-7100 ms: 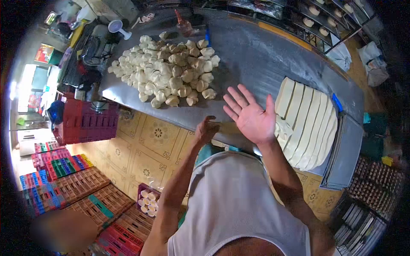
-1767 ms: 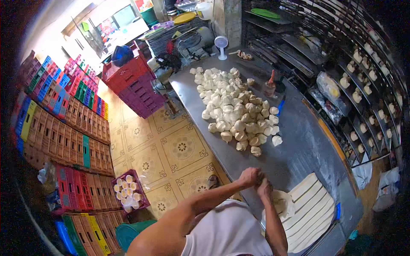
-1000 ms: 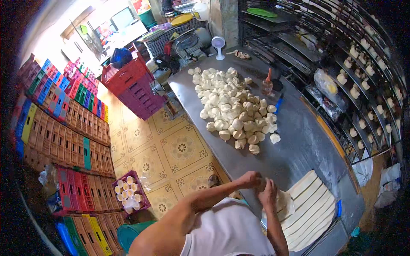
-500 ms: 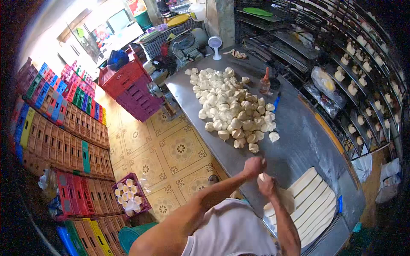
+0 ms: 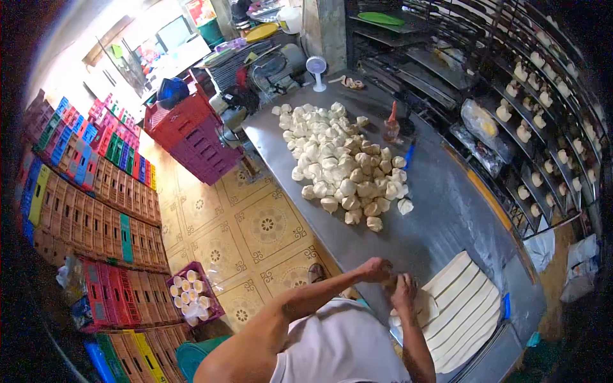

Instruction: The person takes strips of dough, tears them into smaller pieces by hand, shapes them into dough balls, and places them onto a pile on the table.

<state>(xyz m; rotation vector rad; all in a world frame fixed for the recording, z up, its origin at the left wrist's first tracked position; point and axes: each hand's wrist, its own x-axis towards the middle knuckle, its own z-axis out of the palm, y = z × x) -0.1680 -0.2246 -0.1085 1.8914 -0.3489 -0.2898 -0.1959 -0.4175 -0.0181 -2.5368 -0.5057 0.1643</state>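
Note:
My left hand (image 5: pixel 377 269) and my right hand (image 5: pixel 403 291) are close together over the front edge of the metal table (image 5: pixel 434 223). Both have curled fingers, and what lies between them is too small and blurred to make out. Beside my right hand lies a loose pale dough piece (image 5: pixel 424 307), next to a flat sheet of dough cut into long strips (image 5: pixel 463 313). Beyond my left hand is a large heap of pale dough pieces (image 5: pixel 345 163), with one piece (image 5: pixel 405 206) a little apart on its right side.
A small fan (image 5: pixel 317 71) and a bottle with a red top (image 5: pixel 391 124) stand at the table's far side. Racks with dough pieces (image 5: pixel 523 132) rise at the right. Stacked crates (image 5: pixel 198 134) stand left of the table, and a crate of white cups (image 5: pixel 191 293) is on the floor.
Since half a second ago, my left hand has moved down and slightly left. My right hand has shifted slightly downward. The view has shifted a little, and the heap looks the same.

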